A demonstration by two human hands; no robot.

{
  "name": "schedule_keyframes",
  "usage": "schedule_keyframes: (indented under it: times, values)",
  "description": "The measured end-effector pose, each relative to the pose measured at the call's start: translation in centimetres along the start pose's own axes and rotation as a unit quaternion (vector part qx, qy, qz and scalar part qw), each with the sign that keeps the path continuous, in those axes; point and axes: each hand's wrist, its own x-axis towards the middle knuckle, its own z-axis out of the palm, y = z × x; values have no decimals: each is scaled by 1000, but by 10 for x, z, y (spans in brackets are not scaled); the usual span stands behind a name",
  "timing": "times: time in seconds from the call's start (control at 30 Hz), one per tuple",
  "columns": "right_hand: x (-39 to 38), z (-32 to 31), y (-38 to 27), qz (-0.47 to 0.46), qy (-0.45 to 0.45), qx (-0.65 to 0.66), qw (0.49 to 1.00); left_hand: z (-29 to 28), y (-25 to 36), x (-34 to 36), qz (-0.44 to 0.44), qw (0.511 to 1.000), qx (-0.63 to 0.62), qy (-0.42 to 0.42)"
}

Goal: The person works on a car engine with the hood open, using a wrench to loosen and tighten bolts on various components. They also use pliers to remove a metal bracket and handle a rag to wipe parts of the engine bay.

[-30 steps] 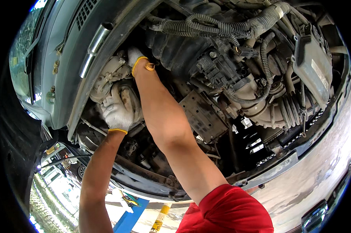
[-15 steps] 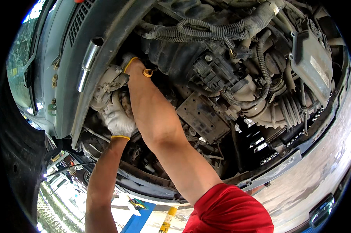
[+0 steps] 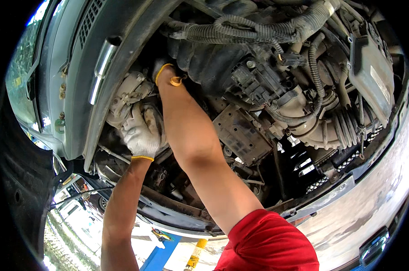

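My left hand (image 3: pixel 141 137), in a white knit glove with a yellow cuff, rests against a dirty grey metal housing (image 3: pixel 131 88) at the left of the engine bay. Its fingers stretch up along the housing, and I see no tool in them. My right hand (image 3: pixel 161 72), gloved the same way, reaches deep into the dark gap between that housing and the black ribbed engine part (image 3: pixel 200 65). Its fingers are hidden there, so what they touch cannot be made out. A yellow band (image 3: pixel 176 81) hangs loose at its wrist.
A shiny socket-like metal tube (image 3: pixel 104 67) lies on the cowl ledge by the windscreen. Corrugated hoses (image 3: pixel 254 32) cross the top of the engine. A flat metal tray (image 3: pixel 243 135) sits right of my right forearm. The front bumper (image 3: pixel 349 198) curves along the near side.
The view has shifted slightly, so the engine parts sit further right. My right hand remains deep in the gap, a little further right in the picture. My left hand stays against the housing.
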Motion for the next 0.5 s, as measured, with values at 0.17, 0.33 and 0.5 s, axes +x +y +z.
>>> schedule_keyframes:
  times: [0.17,0.33,0.5]
  values:
    - [-18,7,-8,31,-81,229,970,-3,0,-2,-6,1000,13,10]
    - [-22,20,-13,109,-121,411,897,-2,-3,0,26,999,13,37]
    - [-14,28,-27,-38,-242,285,927,-5,4,5,-22,999,12,-26]
